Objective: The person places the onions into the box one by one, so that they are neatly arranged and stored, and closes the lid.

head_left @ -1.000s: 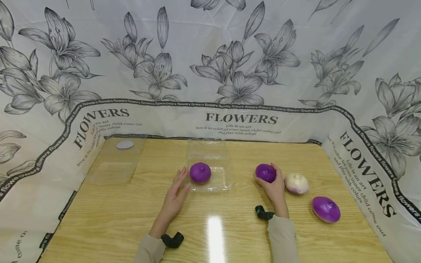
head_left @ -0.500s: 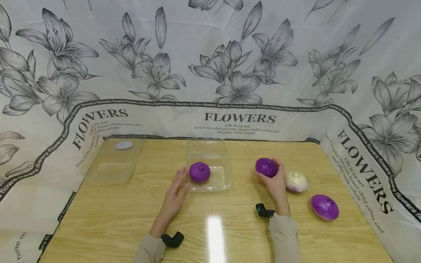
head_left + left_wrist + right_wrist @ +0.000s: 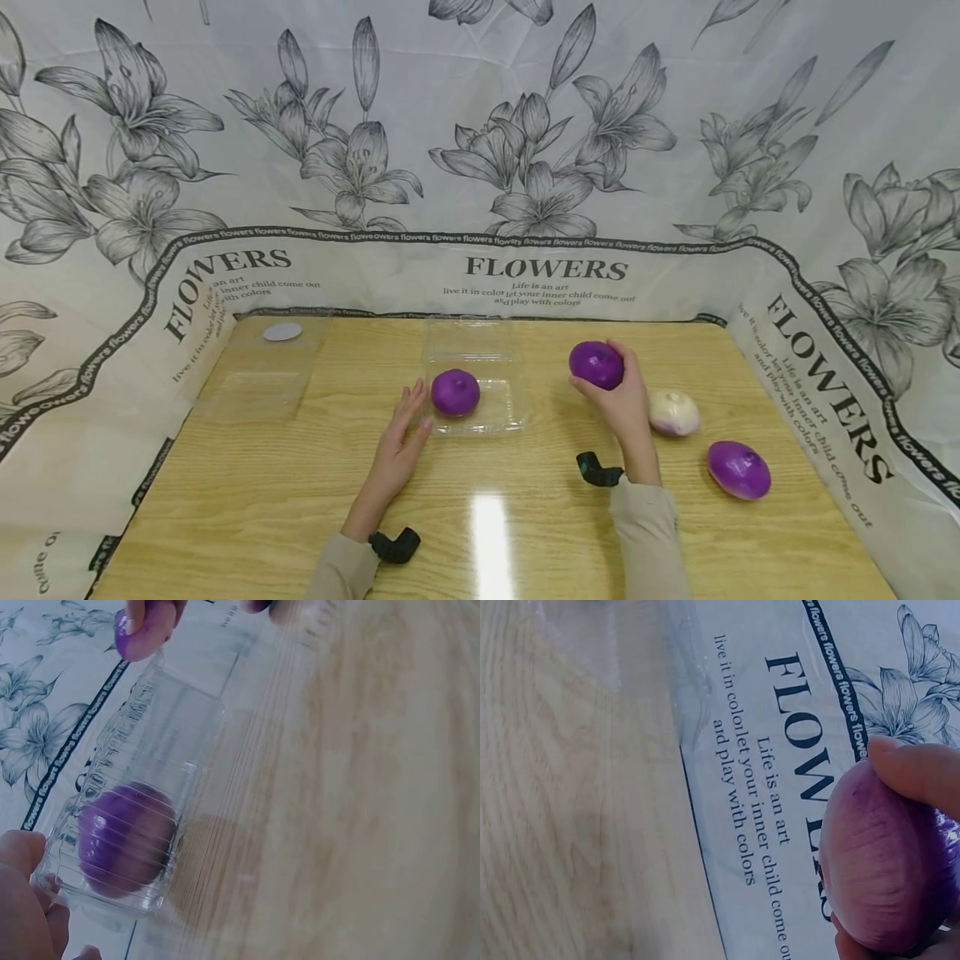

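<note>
My right hand [image 3: 621,396] grips a purple onion [image 3: 596,365] between thumb and fingers, raised off the table to the right of the clear plastic clamshell box. In the right wrist view, that onion [image 3: 889,859] shows its rounded side, with the thumb across its top. The clamshell box [image 3: 504,408] lies with its lid folded back, and another purple onion [image 3: 455,392] sits in its left half. Against the box's left edge rests my left hand [image 3: 401,442], its fingers fairly straight; the left wrist view shows fingers [image 3: 21,851] beside the box's end.
A white onion [image 3: 674,413] with a purplish base stands right of my right forearm. Nearer and farther right lies a purple onion [image 3: 738,470]. A second clear plastic container [image 3: 262,383] with a white oval label [image 3: 282,332] lies at the table's back left. Flower-printed cloth [image 3: 397,275] borders the table.
My right hand has lifted its purple onion off the table, moving it up, away from me and slightly left. The left hand has stayed beside the box.
</note>
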The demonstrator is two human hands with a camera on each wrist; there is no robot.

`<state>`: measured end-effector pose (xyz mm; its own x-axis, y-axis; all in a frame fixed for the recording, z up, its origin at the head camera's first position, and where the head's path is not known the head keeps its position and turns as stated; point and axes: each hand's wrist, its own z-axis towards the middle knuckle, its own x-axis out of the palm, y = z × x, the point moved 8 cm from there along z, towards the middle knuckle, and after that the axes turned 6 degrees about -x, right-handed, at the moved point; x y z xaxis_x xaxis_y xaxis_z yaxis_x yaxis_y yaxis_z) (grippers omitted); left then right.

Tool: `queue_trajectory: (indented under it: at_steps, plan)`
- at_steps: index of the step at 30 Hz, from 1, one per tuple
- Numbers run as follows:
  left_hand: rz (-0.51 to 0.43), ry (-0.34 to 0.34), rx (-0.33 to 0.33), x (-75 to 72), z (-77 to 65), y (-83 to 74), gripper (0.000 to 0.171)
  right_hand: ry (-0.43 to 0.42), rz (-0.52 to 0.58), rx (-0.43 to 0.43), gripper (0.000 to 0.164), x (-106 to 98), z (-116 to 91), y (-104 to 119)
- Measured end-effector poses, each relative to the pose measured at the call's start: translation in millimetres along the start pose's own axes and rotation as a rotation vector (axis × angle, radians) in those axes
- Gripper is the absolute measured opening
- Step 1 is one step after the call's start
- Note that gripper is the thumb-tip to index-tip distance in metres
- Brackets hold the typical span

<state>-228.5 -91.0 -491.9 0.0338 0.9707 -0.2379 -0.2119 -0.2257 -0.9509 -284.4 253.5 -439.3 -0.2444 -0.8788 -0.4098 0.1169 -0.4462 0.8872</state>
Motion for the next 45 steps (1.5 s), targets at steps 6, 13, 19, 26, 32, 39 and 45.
queue_trajectory:
  at_steps: [6,13,19,26,32,39,45]
  plan:
    - [0.002,0.001,0.0,1.0,0.3,-0.7,0.048,0.015,-0.008,-0.056,0.089,8.0,-0.7,22.9]
    - [0.023,-0.015,-0.008,4.4,5.3,30.6,0.049,0.03,-0.005,-0.139,0.092,21.1,-6.2,41.7]
    - [0.027,-0.003,-0.011,4.5,6.9,41.8,0.05,0.069,0.064,-0.16,0.088,35.4,-12.3,50.2]
    - [0.039,0.006,-0.014,4.6,6.9,43.2,0.05,0.12,0.023,-0.182,0.089,57.0,-21.6,59.0]
    - [0.034,0.016,-0.037,5.2,7.0,45.4,0.05,0.181,-0.026,-0.22,0.087,84.7,-30.3,57.0]
    - [0.032,0.009,-0.03,5.1,6.4,44.2,0.05,0.253,-0.032,-0.155,0.088,112.2,-40.9,43.3]
    - [0.026,-0.004,-0.007,4.4,6.1,42.0,0.05,0.27,-0.129,-0.197,0.082,123.0,-42.3,42.2]
